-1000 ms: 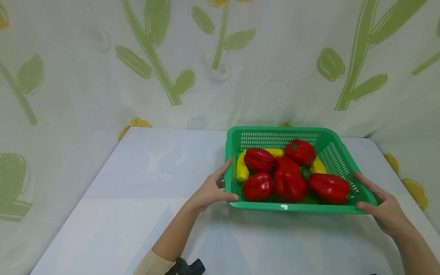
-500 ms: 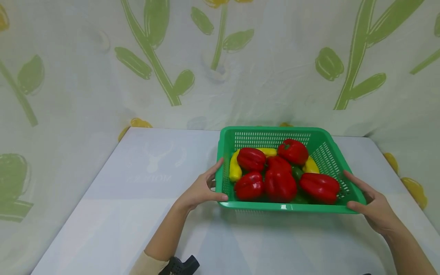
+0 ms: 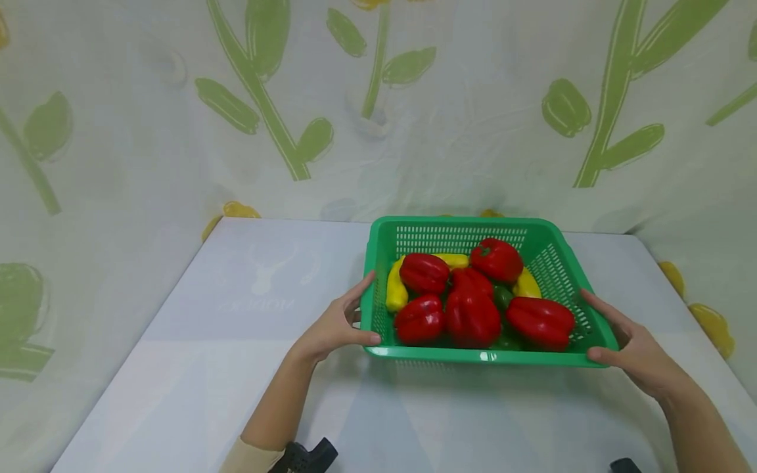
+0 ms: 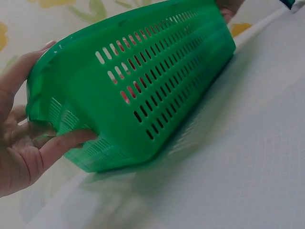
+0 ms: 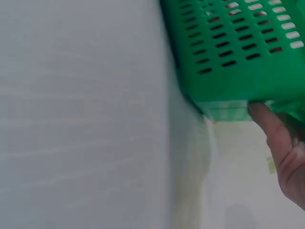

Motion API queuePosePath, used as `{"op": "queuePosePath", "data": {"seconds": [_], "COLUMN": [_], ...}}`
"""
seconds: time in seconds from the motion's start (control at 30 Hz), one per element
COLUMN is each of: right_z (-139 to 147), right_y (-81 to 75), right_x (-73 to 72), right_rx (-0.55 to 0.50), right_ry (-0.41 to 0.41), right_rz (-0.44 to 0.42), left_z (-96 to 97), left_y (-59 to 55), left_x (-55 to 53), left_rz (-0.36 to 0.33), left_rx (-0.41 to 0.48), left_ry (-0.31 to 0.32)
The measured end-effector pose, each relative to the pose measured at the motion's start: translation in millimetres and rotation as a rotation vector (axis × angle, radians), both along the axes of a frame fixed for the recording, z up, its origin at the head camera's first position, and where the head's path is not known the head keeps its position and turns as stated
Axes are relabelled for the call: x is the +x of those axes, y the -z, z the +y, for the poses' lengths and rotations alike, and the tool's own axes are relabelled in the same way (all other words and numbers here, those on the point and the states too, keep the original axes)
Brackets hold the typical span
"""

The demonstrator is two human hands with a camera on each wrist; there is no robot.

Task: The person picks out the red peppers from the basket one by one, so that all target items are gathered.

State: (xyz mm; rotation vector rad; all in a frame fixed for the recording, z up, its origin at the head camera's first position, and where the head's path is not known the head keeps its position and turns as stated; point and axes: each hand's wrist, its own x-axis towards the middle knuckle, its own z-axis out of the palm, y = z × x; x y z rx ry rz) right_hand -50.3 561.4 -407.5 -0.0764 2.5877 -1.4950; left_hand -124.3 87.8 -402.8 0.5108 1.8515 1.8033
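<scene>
A green plastic basket [image 3: 437, 355] with slotted walls is at the back right of the table, held by both hands. Several red bell peppers [image 3: 473, 315] lie in it, among long yellow pieces [image 3: 396, 289] and a dark green piece [image 3: 503, 297] whose kinds are partly hidden. My left hand [image 3: 334, 328] grips the left end, thumb on the front corner and other fingers at the side under the rim. At the opposite end, my right hand [image 3: 641, 361] grips the right front corner; in the right wrist view part of that hand [image 5: 286, 162] is cut off.
The white table [image 3: 207, 381] has faint printed marks and reaches back to a flower-patterned curtain [image 3: 461, 144]. More curtain hangs at both sides. Below the basket's front lies a soft shadow.
Both hands have carried the basket to the left, faster at first and then less. The peppers inside have kept their places. The grip looks the same.
</scene>
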Motion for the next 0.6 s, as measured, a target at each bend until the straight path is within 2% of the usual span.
{"op": "queuePosePath", "data": {"seconds": [0.13, 0.27, 0.43, 0.6], "right_z": [9, 13, 11, 4], "right_y": [-7.2, -8.2, -6.8, -8.0], "right_x": [-6.4, -8.3, -6.0, -4.9], "right_rx": [0.028, -0.018, -0.093, -0.127], "right_ry": [-0.085, -0.117, -0.120, -0.121], "right_rz": [-0.042, -0.043, 0.001, 0.004], "left_z": [1.6, 4.1, 5.4, 1.1], "left_y": [1.2, 0.7, -0.5, -1.6], "left_x": [0.9, 1.9, 1.7, 1.8], "left_rz": [-0.007, -0.006, 0.008, 0.004], "left_rx": [0.016, 0.015, 0.002, 0.004], "left_ry": [0.001, -0.005, -0.026, -0.027]}}
